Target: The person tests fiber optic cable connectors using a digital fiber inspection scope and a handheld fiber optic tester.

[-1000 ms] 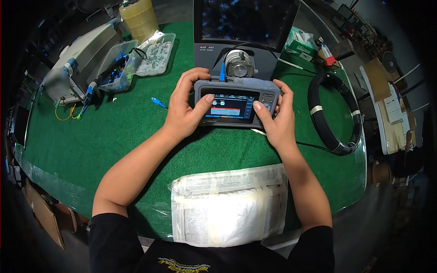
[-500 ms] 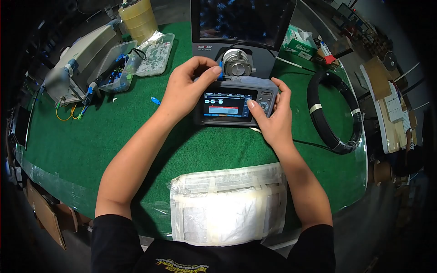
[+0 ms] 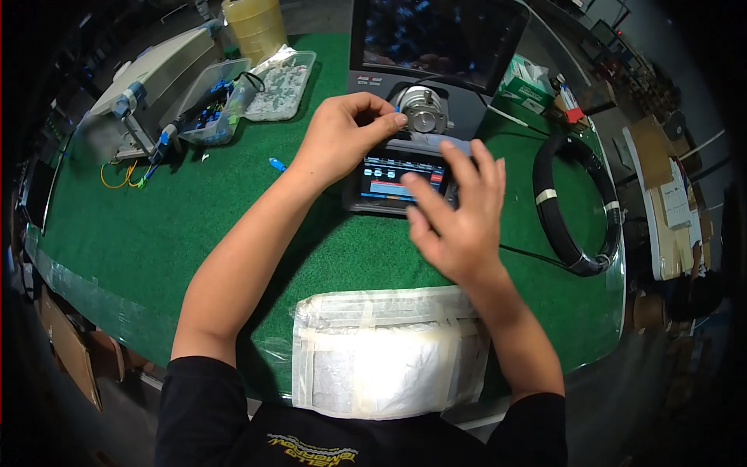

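Observation:
My left hand is closed in a pinch at the top edge of a handheld OTDR tester. A bit of a blue fibre connector shows at its fingertips; the rest is hidden. My right hand holds nothing, its fingers spread and slightly blurred over the right side of the tester, covering its buttons. The tester's screen is lit with a small diagram and a red-edged box. Just behind it is a round metal fixture at the base of a dark-screened monitor unit.
A coil of black cable lies at right. Clear plastic trays and a grey instrument stand at left. A loose blue connector lies on the green mat. A taped white pad is at the front edge.
My right hand has let go of the tester's right side and risen over it with fingers spread. My left hand stays pinched at the top edge. The view has shifted slightly.

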A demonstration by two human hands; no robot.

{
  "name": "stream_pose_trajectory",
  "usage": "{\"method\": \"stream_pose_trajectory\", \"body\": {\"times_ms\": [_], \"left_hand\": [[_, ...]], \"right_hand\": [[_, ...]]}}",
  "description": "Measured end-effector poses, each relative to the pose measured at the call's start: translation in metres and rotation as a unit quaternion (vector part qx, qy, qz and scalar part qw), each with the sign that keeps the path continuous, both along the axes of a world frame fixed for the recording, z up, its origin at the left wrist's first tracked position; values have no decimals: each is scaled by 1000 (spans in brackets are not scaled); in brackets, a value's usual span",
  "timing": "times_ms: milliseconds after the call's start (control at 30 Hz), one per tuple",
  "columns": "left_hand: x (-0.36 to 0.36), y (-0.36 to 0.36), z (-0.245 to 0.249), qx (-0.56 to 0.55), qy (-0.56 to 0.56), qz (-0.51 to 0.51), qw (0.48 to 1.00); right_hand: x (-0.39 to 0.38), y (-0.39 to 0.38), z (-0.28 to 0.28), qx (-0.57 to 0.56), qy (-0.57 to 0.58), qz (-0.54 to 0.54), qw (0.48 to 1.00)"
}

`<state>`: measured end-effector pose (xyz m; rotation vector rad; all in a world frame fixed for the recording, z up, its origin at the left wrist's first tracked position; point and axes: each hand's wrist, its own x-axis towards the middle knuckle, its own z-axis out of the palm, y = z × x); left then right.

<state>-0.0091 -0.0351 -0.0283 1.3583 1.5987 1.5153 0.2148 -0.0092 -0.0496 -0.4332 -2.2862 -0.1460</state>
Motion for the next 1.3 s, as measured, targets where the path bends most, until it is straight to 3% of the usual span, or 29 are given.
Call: {"method": "stream_pose_trajectory", "body": {"times_ms": [100,333,533,567,600,633,700,833,1000,1300], "left_hand": [[-1,-1,1,-4,3,-5,1000],[0,-5,5,-15,-33,-21,999],[1,1,-3,5,-31,-15,999],[1,1,-4,5,-21,-11,1000],[1,1,-4,6,-10,-7,1000],[1,1,-3,2,-10,-5,1000],[0,2,-3,0,-12,-8,1000],[3,-2,3,-21,-15,0,1000],[2,-3,4,-26,-16,-2,1000],[-1,-3,7,-31,4,-6,999]], "right_hand": [[-14,-16,-3,18,-66,-4,998],[-27,-21,0,-3,-87,-40,995],[20,18,5,-37,92,-12,995],[26,23,4,-219,121,22,968],[31,27,2,-391,149,54,907],[34,31,-6,-390,152,47,907],[34,40,-18,-537,164,145,814],[35,45,-19,-561,171,167,792],[32,43,-28,-464,151,138,862],[32,42,-30,-464,159,144,859]]}}
